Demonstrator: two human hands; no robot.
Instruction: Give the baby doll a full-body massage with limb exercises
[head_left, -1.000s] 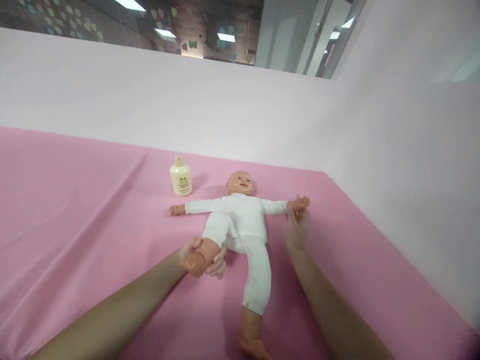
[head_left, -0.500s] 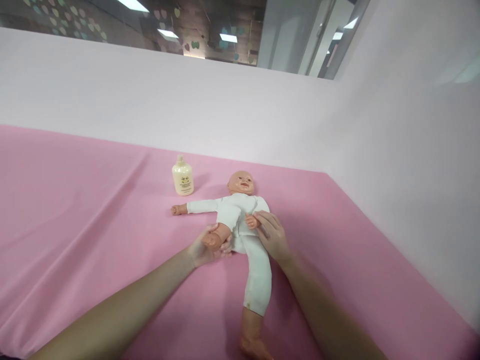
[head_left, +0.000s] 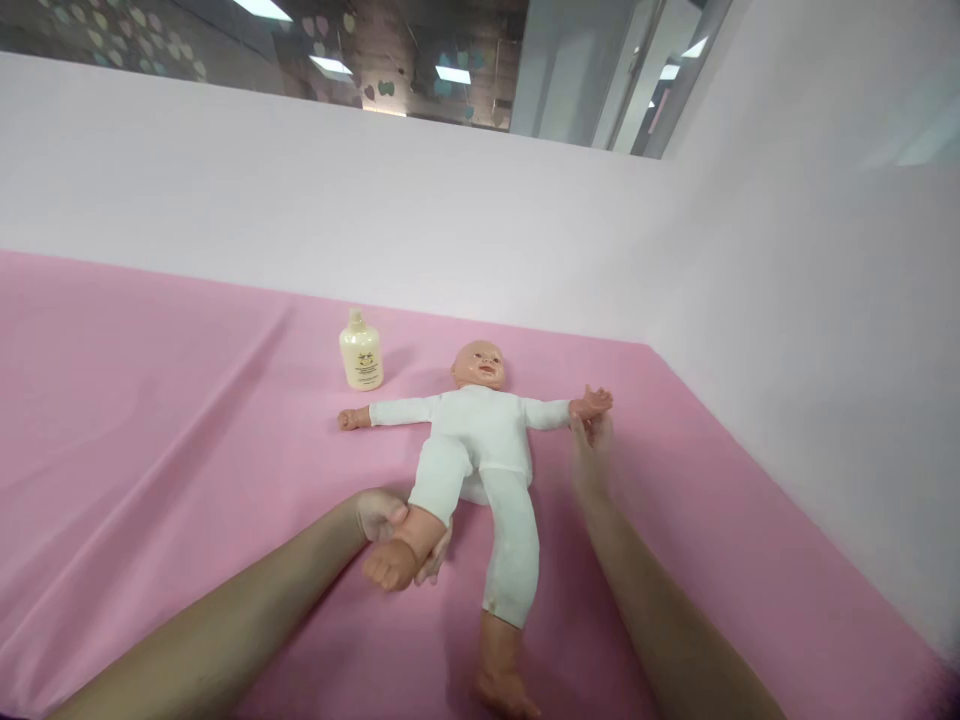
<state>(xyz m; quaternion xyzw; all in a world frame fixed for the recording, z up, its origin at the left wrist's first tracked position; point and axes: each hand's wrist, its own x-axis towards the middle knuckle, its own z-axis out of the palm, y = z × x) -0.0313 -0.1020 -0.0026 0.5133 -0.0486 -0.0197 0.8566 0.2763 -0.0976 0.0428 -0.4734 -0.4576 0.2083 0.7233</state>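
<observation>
A baby doll (head_left: 484,430) with a bald head and a white cloth body lies on its back, head toward the wall. My left hand (head_left: 381,515) is wrapped round the lower leg on the left, thumb above and fingers underneath; that leg is bent and raised a little. At the right, my right hand (head_left: 592,458) grips the doll's wrist from below, with that arm stretched out sideways. The doll's other arm lies extended to the left, and its other leg points straight toward me.
A cream pump bottle (head_left: 362,357) with a printed label stands left of the doll's head. Pink cloth (head_left: 187,400) with a few folds covers the surface. White walls (head_left: 375,200) rise behind and at the right, with a window (head_left: 420,60) above the back one.
The doll's arm on the right has swung from across its body out to the side with my right hand. My left hand has lowered the bent leg toward me, straightening it somewhat.
</observation>
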